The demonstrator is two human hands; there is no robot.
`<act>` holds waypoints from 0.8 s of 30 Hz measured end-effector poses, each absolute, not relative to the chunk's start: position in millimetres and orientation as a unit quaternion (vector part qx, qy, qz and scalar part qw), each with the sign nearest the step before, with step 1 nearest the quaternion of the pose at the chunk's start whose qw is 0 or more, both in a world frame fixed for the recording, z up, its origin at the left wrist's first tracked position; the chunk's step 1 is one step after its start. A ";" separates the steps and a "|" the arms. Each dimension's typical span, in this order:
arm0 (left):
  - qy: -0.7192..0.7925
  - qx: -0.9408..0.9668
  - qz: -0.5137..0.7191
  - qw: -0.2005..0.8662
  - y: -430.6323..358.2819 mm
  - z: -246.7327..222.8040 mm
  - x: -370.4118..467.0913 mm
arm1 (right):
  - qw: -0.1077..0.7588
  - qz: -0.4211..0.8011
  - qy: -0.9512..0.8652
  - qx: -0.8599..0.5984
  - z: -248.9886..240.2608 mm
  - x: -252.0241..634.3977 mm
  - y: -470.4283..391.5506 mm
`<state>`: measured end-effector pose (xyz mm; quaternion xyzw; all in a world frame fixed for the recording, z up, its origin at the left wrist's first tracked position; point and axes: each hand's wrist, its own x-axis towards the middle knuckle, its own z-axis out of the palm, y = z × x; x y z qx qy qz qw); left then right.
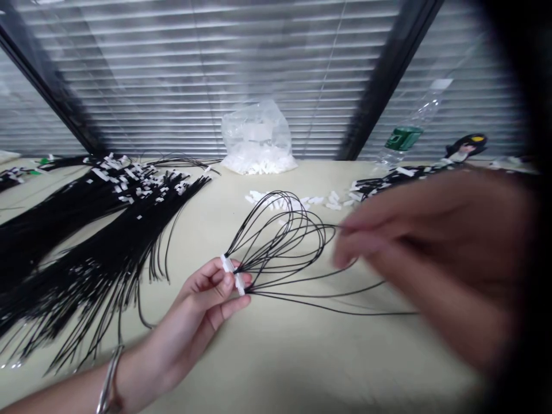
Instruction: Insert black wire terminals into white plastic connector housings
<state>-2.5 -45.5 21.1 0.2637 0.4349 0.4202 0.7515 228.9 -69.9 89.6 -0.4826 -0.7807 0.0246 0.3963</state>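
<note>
R hand [435, 247], nearest cam, is blurred; can't tell if it's clamped on a wire. L hand [192, 319], apart from it, pinches white multi-way connector housing [239, 282] over table [280, 356], prob. to steady it w/ wired face toward R. Thin blk wires [259, 264] fan out, several looped.

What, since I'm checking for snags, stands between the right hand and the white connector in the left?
Black wires loop and fan out from the white connector in the left hand across the gap toward the blurred right hand; nothing else visible stands between.
</note>
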 end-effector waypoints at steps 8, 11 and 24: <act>0.394 0.339 0.370 0.770 -50.8 24.3 -3.8 | 0.220 0.014 -0.908 -0.357 62.1 203.1 -67.7; 0.382 0.362 0.362 0.769 -52.4 24.6 -3.9 | 0.211 -0.046 -0.916 -0.337 60.4 203.0 -67.9; 0.378 0.402 0.363 0.751 -54.0 25.8 -2.0 | 0.177 -0.092 -0.927 -0.317 61.2 200.9 -68.4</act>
